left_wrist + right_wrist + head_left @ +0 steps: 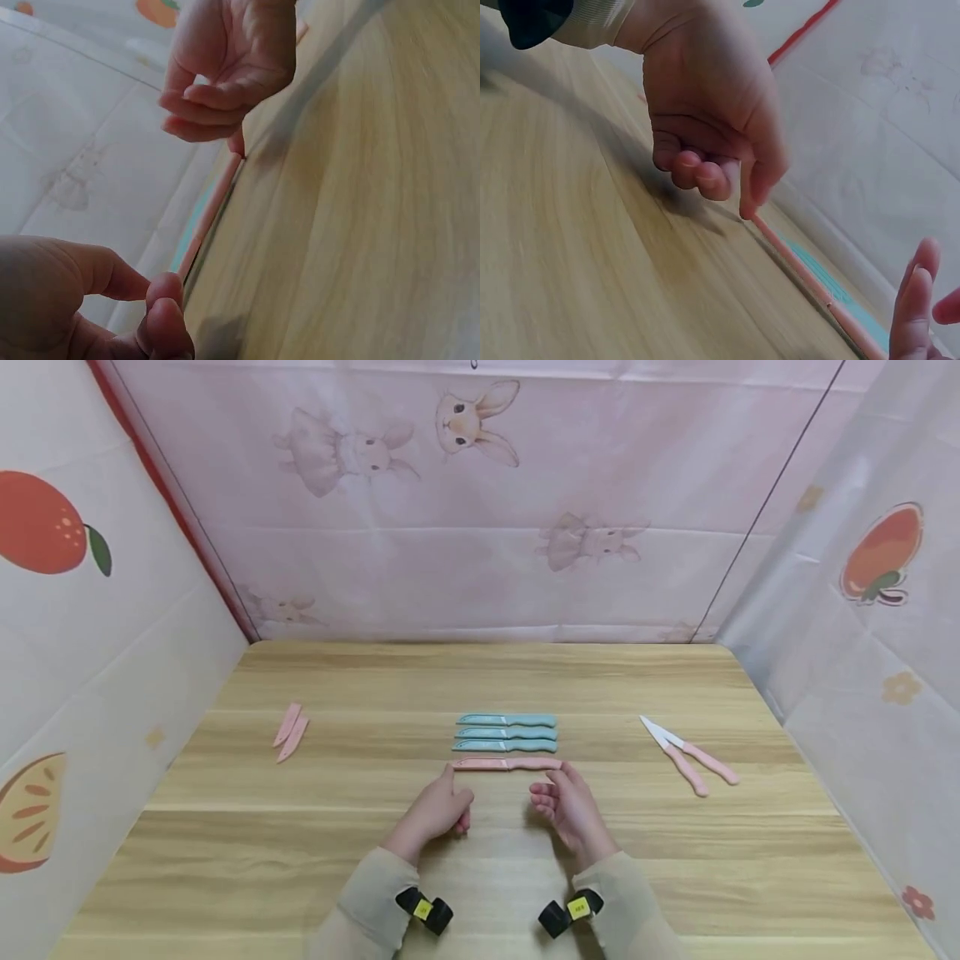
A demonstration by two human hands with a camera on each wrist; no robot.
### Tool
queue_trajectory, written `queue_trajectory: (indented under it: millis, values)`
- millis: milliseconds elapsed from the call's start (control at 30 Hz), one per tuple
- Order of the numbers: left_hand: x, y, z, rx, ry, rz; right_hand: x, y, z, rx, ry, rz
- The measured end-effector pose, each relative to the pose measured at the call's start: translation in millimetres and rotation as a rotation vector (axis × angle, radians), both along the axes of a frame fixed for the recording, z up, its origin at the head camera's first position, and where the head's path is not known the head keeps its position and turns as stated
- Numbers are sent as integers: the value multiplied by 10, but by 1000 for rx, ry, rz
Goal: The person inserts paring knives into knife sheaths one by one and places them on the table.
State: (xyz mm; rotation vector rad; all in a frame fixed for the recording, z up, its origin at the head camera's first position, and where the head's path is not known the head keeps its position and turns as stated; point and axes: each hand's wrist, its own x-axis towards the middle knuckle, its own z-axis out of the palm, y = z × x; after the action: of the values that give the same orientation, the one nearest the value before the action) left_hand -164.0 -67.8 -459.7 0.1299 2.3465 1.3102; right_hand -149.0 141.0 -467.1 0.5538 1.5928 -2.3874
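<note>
A pink sheathed paring knife [483, 764] lies crosswise on the table before me. My left hand [433, 806] touches the tip of its sheath with an extended index finger, the other fingers bent in. At the handle end, my right hand [576, 810] touches the butt with a fingertip while its remaining fingers hang loosely curled. Just beyond are three teal sheathed knives [506, 733], stacked in parallel rows with their handles to the right. In the right wrist view the pink knife [802, 274] runs between both hands, flat on the wood.
Two pink sheaths [292, 739] lie side by side at the left of the wooden table [337, 885]. To the right, two unsheathed knives [682, 768] with white blades and pink handles rest with their blades touching. Printed cloth hangs around the back and sides.
</note>
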Motion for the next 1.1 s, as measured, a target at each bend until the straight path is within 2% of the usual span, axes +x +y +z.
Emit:
queue_trajectory:
  millis: [167,433,633,767,933,1100]
  values:
    - [-31,-14,-22,-74,-23,-33,-14,4,-28,16,5,25]
    - [-90,-26,28,-223,9,-50,-32,-2,-41,61,-3,81]
    - [-104,-26,37,-243,3,-47,-36,-4,-56,90,0,107]
    - [-99,-58,50,-236,22,-48,-29,3,-72,88,-5,111]
    - [-121,-250,157,-245,96,-21,-19,21,-92,83,-2,107]
    - [-241,-664,336,-400,199,43,-2,46,-100,81,5,102]
